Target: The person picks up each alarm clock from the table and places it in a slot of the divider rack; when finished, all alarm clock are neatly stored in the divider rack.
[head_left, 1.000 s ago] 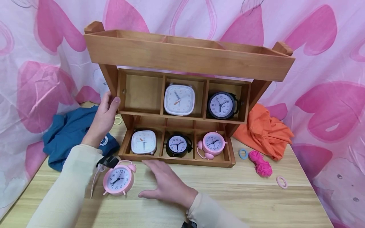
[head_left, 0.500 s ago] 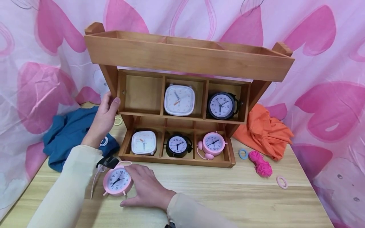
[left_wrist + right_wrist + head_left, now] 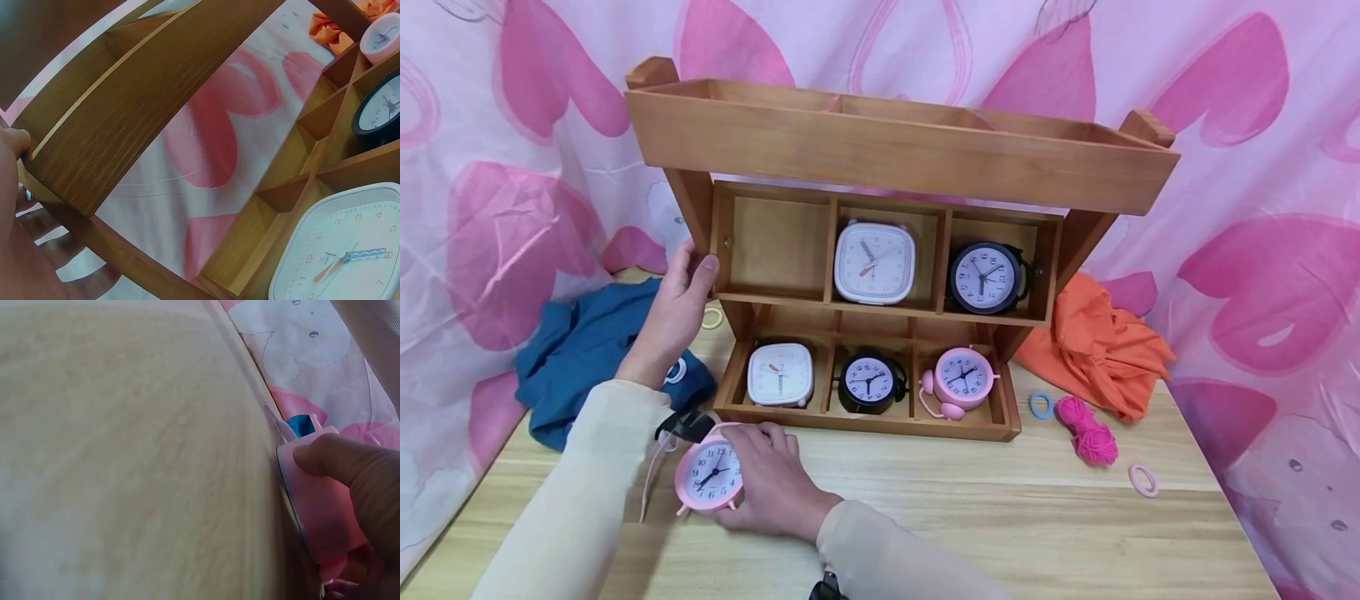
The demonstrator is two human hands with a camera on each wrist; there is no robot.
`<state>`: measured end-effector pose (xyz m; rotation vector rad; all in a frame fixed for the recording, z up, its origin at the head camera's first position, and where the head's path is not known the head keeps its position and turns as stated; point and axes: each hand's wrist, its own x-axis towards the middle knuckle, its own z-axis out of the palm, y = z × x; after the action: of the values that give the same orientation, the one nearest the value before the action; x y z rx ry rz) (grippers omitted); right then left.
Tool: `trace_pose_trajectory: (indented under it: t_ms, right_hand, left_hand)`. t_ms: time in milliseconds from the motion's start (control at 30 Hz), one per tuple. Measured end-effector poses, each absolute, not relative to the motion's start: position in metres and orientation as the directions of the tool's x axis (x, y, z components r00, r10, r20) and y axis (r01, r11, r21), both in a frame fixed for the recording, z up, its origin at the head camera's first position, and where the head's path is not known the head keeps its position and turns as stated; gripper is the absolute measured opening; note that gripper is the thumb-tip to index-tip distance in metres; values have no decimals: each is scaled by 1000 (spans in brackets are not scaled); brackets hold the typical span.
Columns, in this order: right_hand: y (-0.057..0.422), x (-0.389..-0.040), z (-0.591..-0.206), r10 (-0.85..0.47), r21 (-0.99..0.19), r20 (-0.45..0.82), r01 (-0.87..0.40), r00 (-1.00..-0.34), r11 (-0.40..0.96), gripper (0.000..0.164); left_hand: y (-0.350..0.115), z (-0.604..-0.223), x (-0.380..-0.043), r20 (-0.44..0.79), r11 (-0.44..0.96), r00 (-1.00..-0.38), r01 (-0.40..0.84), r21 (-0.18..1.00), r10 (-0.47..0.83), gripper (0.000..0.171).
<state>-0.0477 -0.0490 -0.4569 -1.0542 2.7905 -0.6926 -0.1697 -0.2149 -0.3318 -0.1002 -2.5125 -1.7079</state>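
Observation:
My left hand (image 3: pixel 672 317) grips the left side of the wooden shelf (image 3: pixel 895 158); in the left wrist view its thumb lies on the shelf's edge (image 3: pixel 94 119) and its fingers are beyond the side post. My right hand (image 3: pixel 778 492) holds a pink twin-bell alarm clock (image 3: pixel 706 477) by its right side, on the table in front of the shelf. In the right wrist view the thumb presses the pink casing (image 3: pixel 325 506). White clocks (image 3: pixel 875 262), black clocks (image 3: pixel 983 277) and another pink alarm clock (image 3: pixel 962 377) sit in shelf compartments. The middle row's left compartment (image 3: pixel 780 246) is bare.
Blue cloth (image 3: pixel 587 342) lies left of the shelf, with a white ring on it and a yellow ring (image 3: pixel 712 317) beside it. To the right are orange cloth (image 3: pixel 1097 350), a blue ring (image 3: pixel 1041 406), pink yarn (image 3: pixel 1086 433) and a pink ring (image 3: pixel 1143 480). A patterned curtain hangs behind.
My right hand has moved left from the bare table to the pink alarm clock and taken hold of it. My left hand stays on the shelf.

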Motion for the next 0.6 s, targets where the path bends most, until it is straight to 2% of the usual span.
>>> trace_pose_trajectory:
  t_ms: [333, 600]
  right_hand:
    - [-30, -45, -458, -671, -459, 137, -647, -729, 609, 94]
    - [-5, -41, -444, -608, -513, 222, -622, -762, 592, 98]
  left_hand:
    - [-214, -331, -169, 113, 375, -994, 105, 921, 0, 65]
    - [-215, -331, -169, 109, 385, -994, 100, 918, -2, 64]
